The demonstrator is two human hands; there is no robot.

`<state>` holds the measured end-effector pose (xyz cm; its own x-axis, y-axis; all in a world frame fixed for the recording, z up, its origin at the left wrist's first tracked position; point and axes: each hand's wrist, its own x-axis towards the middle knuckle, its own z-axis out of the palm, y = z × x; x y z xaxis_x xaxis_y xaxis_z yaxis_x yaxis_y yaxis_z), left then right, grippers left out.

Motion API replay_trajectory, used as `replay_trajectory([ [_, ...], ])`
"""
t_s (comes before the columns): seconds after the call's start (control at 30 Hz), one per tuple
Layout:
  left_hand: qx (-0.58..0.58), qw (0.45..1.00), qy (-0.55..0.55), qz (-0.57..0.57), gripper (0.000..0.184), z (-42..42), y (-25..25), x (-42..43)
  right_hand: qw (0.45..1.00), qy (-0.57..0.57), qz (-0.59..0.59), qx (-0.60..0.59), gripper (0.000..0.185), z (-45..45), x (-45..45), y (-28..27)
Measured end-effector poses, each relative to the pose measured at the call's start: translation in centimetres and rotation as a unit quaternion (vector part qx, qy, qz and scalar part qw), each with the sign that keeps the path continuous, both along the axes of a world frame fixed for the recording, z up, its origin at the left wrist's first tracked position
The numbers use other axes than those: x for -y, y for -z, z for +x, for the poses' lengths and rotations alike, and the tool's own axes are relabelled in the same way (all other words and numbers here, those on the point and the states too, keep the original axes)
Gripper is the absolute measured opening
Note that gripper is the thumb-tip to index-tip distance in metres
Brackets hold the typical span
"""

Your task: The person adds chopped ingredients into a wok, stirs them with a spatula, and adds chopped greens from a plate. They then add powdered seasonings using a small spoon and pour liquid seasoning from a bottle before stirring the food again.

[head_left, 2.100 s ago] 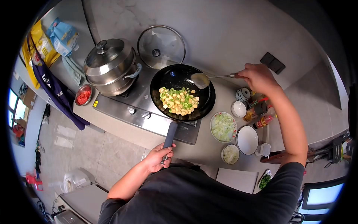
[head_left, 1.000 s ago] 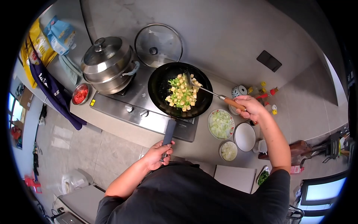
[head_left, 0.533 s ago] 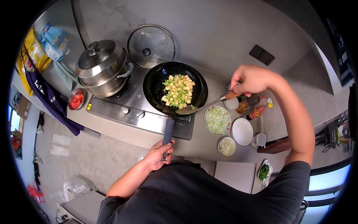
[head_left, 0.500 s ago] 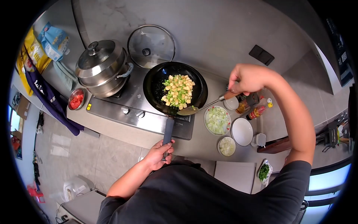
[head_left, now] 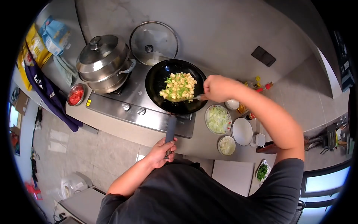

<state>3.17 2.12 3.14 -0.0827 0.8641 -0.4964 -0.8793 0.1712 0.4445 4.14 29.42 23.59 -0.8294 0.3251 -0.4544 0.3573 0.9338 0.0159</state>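
Note:
My left hand (head_left: 162,152) is wrapped round the grey handle (head_left: 170,128) of a black frying pan (head_left: 154,80) on the stove. In the pan lies a heap of pale cubes mixed with chopped green pieces (head_left: 180,85). My right hand (head_left: 220,88), closed on a spatula (head_left: 196,98), is over the pan's right rim. The blade is low in the pan, partly hidden among the food. Just right of the pan stands a plate of chopped pale-green vegetable (head_left: 217,119).
A steamer pot (head_left: 102,67) stands left of the pan; a glass lid (head_left: 158,44) leans on the wall behind. Near the left edge is a bowl of chopped red pieces (head_left: 76,96). To the right are a white bowl (head_left: 242,131), a bowl of chopped white pieces (head_left: 226,145) and bottles (head_left: 264,87).
My right hand has moved left and down toward the pan, bringing the spatula blade from the near rim into the food. My left hand keeps its hold on the handle.

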Motion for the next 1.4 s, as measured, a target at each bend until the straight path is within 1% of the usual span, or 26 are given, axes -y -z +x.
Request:
replay_trajectory([
  [0.07,0.002,1.000,0.002,0.002,0.013,0.0,0.0,0.0,0.991,0.034,0.010,-0.126,0.027,0.5,0.8,3.6],
  [0.1,0.003,1.000,0.001,0.003,0.013,0.0,0.0,0.0,0.987,0.044,-0.007,-0.155,0.024,0.6,0.4,5.5],
  [0.2,-0.001,1.000,0.000,0.000,0.013,-0.1,0.0,0.1,0.986,0.075,-0.034,-0.148,0.029,0.7,0.1,6.0],
  [0.3,0.000,1.000,0.002,-0.003,0.014,-0.2,0.0,0.1,0.982,0.067,-0.058,-0.167,0.023,1.2,-1.3,4.5],
  [0.4,0.004,1.000,0.003,-0.004,0.014,-0.3,0.0,0.1,0.963,0.164,-0.155,-0.145,0.018,1.8,-2.7,2.2],
  [0.43,0.003,1.000,0.003,-0.004,0.014,-0.3,0.0,0.1,0.960,0.165,-0.179,-0.138,0.015,2.4,-3.1,1.2],
  [0.53,0.003,1.000,0.001,-0.003,0.014,-0.3,-0.1,0.2,0.961,0.180,-0.186,-0.097,0.020,3.8,-2.5,-2.9],
  [0.63,0.005,1.000,0.001,0.000,0.014,-0.3,-0.1,0.2,0.965,0.182,-0.183,-0.049,0.019,4.9,-2.4,-5.9],
  [0.73,0.003,1.000,0.005,-0.001,0.015,-0.3,0.0,0.1,0.967,0.182,-0.177,-0.015,0.019,5.0,-2.3,-7.3],
  [0.77,0.003,1.000,0.006,-0.001,0.015,-0.3,-0.1,0.1,0.970,0.183,-0.159,-0.007,0.017,4.8,-2.1,-7.6],
  [0.87,0.000,1.000,0.009,0.001,0.015,-0.4,-0.1,0.2,0.982,0.136,-0.129,0.001,0.015,4.3,-2.6,-6.8],
  [1.07,-0.007,1.000,0.009,-0.001,0.016,-0.3,-0.2,0.2,0.988,0.110,-0.087,0.069,0.017,1.5,-1.9,-6.4],
  [1.2,-0.002,1.000,0.007,0.001,0.016,-0.4,-0.3,0.3,0.995,0.083,-0.056,0.026,0.013,0.9,-1.0,-2.2],
  [1.23,-0.003,1.000,0.006,0.002,0.016,-0.3,-0.3,0.3,0.997,0.062,-0.034,0.020,0.020,0.7,-1.1,-1.1],
  [1.33,-0.009,1.000,0.003,0.000,0.015,-0.3,-0.2,0.2,0.996,0.050,-0.022,-0.073,0.025,1.1,-0.3,1.3],
  [1.37,-0.013,1.000,0.001,-0.005,0.015,-0.2,-0.3,0.2,0.995,0.079,-0.024,-0.051,0.026,1.2,-0.1,1.3],
  [1.4,-0.017,1.000,-0.002,-0.009,0.015,-0.2,-0.4,0.2,0.997,0.067,-0.021,-0.033,0.026,1.4,0.3,0.5],
])
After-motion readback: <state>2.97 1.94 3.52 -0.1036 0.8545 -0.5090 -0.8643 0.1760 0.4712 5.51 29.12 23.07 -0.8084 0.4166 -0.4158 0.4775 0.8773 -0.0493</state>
